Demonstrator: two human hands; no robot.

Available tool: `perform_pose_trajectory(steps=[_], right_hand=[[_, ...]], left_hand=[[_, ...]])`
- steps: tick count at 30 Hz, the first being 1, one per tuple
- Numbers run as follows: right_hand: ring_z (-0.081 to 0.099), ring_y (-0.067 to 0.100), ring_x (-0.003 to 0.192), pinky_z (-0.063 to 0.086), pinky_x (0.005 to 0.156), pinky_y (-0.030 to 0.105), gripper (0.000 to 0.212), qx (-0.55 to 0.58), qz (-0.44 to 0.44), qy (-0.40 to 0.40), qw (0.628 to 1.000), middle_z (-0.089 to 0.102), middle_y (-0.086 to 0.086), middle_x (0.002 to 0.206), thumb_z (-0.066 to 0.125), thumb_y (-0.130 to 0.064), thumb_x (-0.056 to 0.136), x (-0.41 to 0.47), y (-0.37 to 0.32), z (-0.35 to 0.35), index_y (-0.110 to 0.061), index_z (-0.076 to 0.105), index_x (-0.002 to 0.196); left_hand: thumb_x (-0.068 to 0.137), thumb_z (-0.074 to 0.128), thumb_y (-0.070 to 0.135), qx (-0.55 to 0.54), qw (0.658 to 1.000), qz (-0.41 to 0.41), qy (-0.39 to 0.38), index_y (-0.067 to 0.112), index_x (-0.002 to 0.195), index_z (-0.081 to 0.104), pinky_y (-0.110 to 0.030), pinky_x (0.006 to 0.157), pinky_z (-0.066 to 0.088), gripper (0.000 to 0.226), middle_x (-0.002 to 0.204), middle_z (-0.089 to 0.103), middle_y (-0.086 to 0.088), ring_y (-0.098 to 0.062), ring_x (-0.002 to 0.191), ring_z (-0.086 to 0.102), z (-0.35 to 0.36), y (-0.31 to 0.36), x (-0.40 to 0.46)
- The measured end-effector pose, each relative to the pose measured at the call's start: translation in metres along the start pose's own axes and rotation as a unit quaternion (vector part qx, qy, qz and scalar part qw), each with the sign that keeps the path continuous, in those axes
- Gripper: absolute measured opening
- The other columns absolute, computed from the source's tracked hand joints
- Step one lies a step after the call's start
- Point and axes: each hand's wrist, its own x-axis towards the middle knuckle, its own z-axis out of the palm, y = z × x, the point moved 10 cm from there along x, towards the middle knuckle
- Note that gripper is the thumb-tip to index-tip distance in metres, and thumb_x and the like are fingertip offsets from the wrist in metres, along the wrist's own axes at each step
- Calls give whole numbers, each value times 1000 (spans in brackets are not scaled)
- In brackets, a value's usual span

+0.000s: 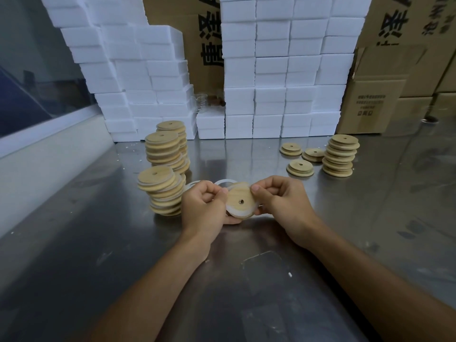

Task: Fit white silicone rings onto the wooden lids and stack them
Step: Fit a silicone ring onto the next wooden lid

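White foam blocks [271, 70] wall the far edge of my steel table [98, 243], with lid stacks [161, 191] at left and right. Near the middle, my left hand [204, 208] and right hand [281, 201] pinch one wooden lid [240, 199], fingers curled on its rim, working a silicone ring [238, 213] around it. Next I judge the ring needs seating all round, then stacking.

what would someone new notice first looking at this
Probably the two hands at the centre: the left hand and right hand both grip one wooden lid with a white silicone ring partly round its edge. Next, the stacks of lids leaning at the left of the steel table, with a straighter stack at the right. Behind them rises a wall of white foam boxes against cardboard cartons.
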Motion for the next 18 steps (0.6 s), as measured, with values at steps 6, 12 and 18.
perform_pose_trajectory(steps=[6,12,18], right_hand=[[72,19,67,56,52,29,16,50,41,-7,998,73,10,77,62,-20,96,0,8,3,-4,63,93],[61,10,63,53,57,30,14,-99,-83,56,990,66,-2,69,57,-11,98,-2,-12,-8,-13,61,84],[61,8,75,47,61,20,8,-266,-272,-32,924,65,-9,80,58,-7,95,-19,-51,18,-13,61,92]], left_hand=[[90,60,-7,-83,996,-21,-23,3,67,51,-49,57,60,27,65,68,-2,-26,67,73,8,0,-6],[85,62,-9,-25,996,17,-80,10,91,59,-40,58,60,20,80,65,-5,-21,76,72,18,3,-5],[74,72,39,153,963,152,-162,23,81,70,-47,61,60,17,72,69,-1,-26,71,70,31,16,-10]])
